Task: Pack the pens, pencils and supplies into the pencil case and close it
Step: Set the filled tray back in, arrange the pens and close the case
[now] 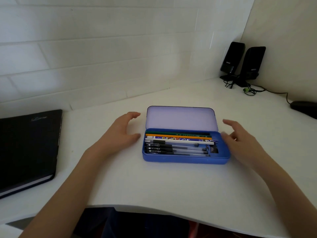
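1. The pencil case [186, 159] is a blue, rounded-corner box, lying flat with its lid [181, 118] open and tilted back from the far long edge, pale inner face showing.
2. Inside the case, along the far wall, lie a green pencil [180, 134] and an orange pencil [178, 137], side by side lengthwise.
3. Just nearer in the case lie a blue patterned ruler-like strip [187, 139] and a white pen [188, 142].
4. Nearest the case's front wall lie several clear pens with black caps [175, 149], caps to the left.
5. A small dark item [214, 149] sits in the case's right end; what it is cannot be told.
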Action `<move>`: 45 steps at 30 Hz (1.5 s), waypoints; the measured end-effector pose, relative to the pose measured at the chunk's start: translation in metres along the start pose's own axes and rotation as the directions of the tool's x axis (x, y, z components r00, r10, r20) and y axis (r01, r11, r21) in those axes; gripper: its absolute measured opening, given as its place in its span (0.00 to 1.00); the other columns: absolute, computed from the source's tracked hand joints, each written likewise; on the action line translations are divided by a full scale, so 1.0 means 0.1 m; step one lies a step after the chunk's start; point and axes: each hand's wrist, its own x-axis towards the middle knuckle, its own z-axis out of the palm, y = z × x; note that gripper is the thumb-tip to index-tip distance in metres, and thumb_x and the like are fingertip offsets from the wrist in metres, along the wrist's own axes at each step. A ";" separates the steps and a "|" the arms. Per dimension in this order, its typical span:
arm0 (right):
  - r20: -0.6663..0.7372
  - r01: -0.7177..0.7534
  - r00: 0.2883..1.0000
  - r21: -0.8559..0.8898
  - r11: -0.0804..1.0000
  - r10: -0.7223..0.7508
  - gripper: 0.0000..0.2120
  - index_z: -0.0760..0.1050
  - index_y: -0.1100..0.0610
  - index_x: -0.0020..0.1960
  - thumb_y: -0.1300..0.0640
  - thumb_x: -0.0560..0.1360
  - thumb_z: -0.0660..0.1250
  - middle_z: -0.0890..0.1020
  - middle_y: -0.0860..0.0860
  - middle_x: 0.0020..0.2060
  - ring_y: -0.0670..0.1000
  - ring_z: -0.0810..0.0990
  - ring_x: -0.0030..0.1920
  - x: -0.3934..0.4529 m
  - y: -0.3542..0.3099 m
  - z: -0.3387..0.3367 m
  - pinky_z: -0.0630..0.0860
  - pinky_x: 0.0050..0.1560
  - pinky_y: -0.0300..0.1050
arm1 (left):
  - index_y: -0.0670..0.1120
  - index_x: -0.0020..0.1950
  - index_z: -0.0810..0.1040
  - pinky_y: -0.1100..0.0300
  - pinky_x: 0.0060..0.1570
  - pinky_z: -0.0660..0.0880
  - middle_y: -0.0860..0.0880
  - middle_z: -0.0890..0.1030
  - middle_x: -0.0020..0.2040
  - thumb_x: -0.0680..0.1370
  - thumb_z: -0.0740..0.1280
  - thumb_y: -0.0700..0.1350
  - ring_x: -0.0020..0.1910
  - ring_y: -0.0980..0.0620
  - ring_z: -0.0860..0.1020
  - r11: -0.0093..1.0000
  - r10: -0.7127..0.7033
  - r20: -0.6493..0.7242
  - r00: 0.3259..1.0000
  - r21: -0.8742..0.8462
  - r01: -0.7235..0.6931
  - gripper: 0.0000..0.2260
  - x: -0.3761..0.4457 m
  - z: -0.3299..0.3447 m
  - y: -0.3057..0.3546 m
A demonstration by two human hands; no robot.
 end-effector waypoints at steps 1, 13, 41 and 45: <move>0.049 0.012 0.999 -0.071 0.997 -0.009 0.20 0.62 0.45 0.70 0.51 0.79 0.57 0.78 0.54 0.35 0.47 0.75 0.34 0.00 0.02 0.02 0.67 0.32 0.38 | 0.54 0.71 0.64 0.64 0.63 0.61 0.54 0.69 0.70 0.72 0.71 0.42 0.67 0.59 0.66 1.000 -0.015 0.056 0.998 -0.024 0.016 0.31 0.03 0.00 0.00; -0.017 0.040 0.999 -0.118 0.992 -0.042 0.24 0.58 0.52 0.74 0.59 0.79 0.58 0.69 0.48 0.25 0.46 0.68 0.29 0.05 0.13 -0.07 0.65 0.29 0.34 | 0.53 0.74 0.60 0.60 0.68 0.60 0.55 0.67 0.71 0.72 0.71 0.41 0.72 0.56 0.64 0.986 0.033 0.368 0.929 -0.165 0.031 0.33 0.49 0.09 0.17; -0.042 -0.128 0.979 0.632 0.764 0.199 0.24 0.80 0.52 0.36 0.44 0.79 0.53 0.83 0.49 0.45 0.46 0.81 0.44 0.08 -0.11 -0.10 0.74 0.43 0.43 | 0.51 0.51 0.85 0.64 0.64 0.65 0.56 0.82 0.59 0.79 0.53 0.60 0.63 0.61 0.75 0.797 0.175 0.401 0.899 -0.594 0.110 0.23 0.26 0.14 0.51; -0.086 -0.063 0.990 0.422 0.905 0.109 0.16 0.81 0.51 0.44 0.46 0.79 0.56 0.83 0.49 0.45 0.45 0.82 0.41 0.06 -0.10 0.00 0.74 0.39 0.39 | 0.55 0.61 0.79 0.81 0.53 0.64 0.60 0.78 0.61 0.80 0.59 0.55 0.57 0.68 0.75 0.949 0.163 0.288 0.944 -0.308 -0.070 0.14 0.12 0.40 0.77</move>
